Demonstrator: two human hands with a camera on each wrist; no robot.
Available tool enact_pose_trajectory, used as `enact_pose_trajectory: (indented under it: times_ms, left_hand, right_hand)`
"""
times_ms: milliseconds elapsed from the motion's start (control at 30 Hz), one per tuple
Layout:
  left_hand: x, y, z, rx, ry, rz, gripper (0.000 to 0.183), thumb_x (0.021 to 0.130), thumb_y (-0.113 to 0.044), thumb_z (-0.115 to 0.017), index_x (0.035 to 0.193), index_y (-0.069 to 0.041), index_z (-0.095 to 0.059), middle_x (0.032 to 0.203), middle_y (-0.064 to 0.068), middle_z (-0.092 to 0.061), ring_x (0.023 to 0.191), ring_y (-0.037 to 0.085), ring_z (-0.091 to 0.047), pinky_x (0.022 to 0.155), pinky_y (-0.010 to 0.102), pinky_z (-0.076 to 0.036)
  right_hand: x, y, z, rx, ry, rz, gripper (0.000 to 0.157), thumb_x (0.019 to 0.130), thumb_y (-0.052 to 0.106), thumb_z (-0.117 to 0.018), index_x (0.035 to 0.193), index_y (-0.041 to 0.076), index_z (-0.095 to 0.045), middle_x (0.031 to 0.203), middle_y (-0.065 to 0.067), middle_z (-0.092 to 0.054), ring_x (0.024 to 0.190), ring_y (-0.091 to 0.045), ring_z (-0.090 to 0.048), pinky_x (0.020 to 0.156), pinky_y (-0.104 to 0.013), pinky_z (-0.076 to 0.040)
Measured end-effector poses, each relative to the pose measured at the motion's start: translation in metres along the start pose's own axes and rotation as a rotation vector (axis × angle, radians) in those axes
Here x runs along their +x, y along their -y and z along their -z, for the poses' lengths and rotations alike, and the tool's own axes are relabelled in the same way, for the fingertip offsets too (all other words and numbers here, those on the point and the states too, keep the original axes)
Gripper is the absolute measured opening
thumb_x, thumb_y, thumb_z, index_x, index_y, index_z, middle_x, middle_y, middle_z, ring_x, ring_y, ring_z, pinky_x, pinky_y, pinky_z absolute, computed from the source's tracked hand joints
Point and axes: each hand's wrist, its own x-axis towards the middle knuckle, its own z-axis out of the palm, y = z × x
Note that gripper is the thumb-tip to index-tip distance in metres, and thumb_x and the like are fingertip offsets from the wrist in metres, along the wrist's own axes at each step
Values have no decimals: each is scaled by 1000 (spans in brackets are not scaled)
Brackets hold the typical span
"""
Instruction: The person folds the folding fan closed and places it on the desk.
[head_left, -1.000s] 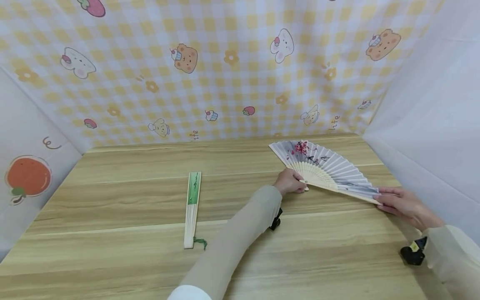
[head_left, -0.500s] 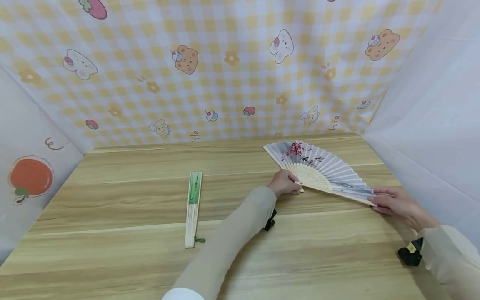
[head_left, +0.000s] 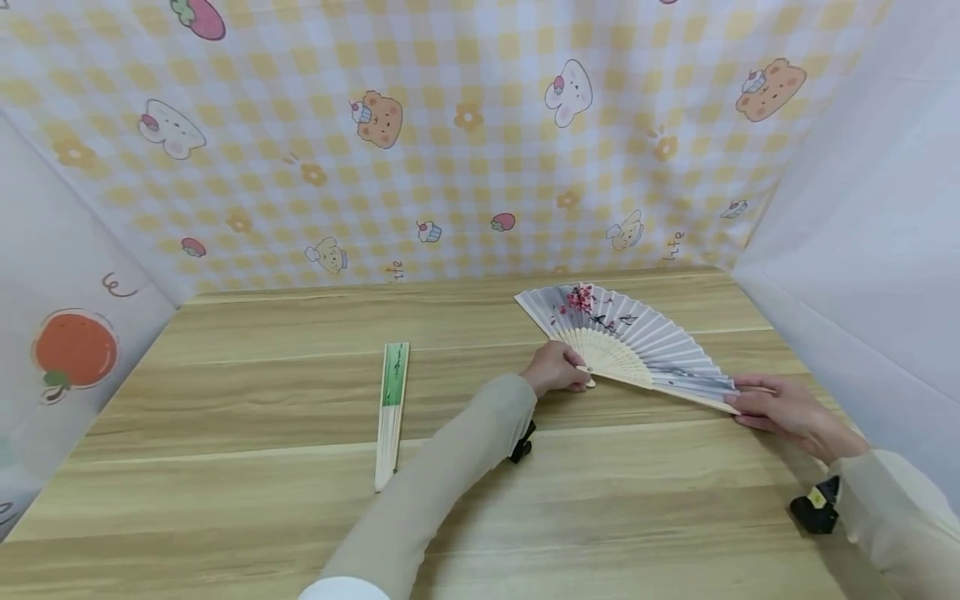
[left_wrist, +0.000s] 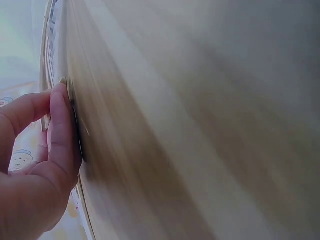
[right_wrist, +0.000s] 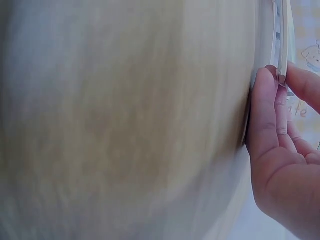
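A spread folding fan (head_left: 637, 333), pale with pink blossoms and cream ribs, lies low over the table toward the back right. My left hand (head_left: 555, 367) pinches it at the pivot end, where the ribs meet. At the fan's right tip, my right hand (head_left: 787, 410) holds the outer guard between thumb and fingers. In the right wrist view the end of that guard (right_wrist: 283, 55) sits between thumb and fingertips. A second folding fan (head_left: 392, 408), green and cream, lies folded to the left of my left forearm, which hides its tassel.
The wooden table (head_left: 262, 392) runs back to a yellow checked cloth (head_left: 465, 167) with cartoon prints. White cloth walls (head_left: 877, 250) stand at both sides, the right one close to my right hand. Black wrist cameras (head_left: 816, 507) hang under both sleeves.
Both hands have shifted the spread fan a little to the left, its pivot end and right tip moving together. My left forearm now covers the green fan's tassel.
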Motion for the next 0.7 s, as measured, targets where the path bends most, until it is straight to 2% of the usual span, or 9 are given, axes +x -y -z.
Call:
enact_pose_trajectory:
  times_ms: [100,267,467,700]
  left_hand:
    - [-2,1,4,6,-3,3,11,73,7,-68,77,4,-58,64,3,-53,47,7,-53,52,17,-51]
    - [-7,3,8,-4,-3,9,13,73,7,-68,74,3,-56,62,4,-55,46,7,-53,52,18,-52]
    - [-10,6,13,-30,-5,20,13,74,8,-67,75,3,-56,61,5,-56,46,7,-54,53,19,-52]
    - [-10,14,19,-55,-19,38,14,74,7,-68,75,2,-55,63,6,-58,46,7,-54,52,19,-52]
  right_hand:
    - [2,2,-3,0,7,-9,73,89,17,-56,135,-16,-11,112,-7,-45,84,0,-57,78,-25,-51]
    - [4,6,-7,1,11,-23,73,88,17,-58,135,-16,-12,105,-1,-47,83,-1,-56,76,-25,-52]
    - [4,9,-13,-8,2,-29,73,87,19,-60,135,-15,-16,105,-2,-48,82,-1,-57,76,-26,-52]
    - [5,13,-19,-15,19,-14,71,87,17,-59,134,-15,-17,97,5,-52,82,0,-56,76,-25,-52]
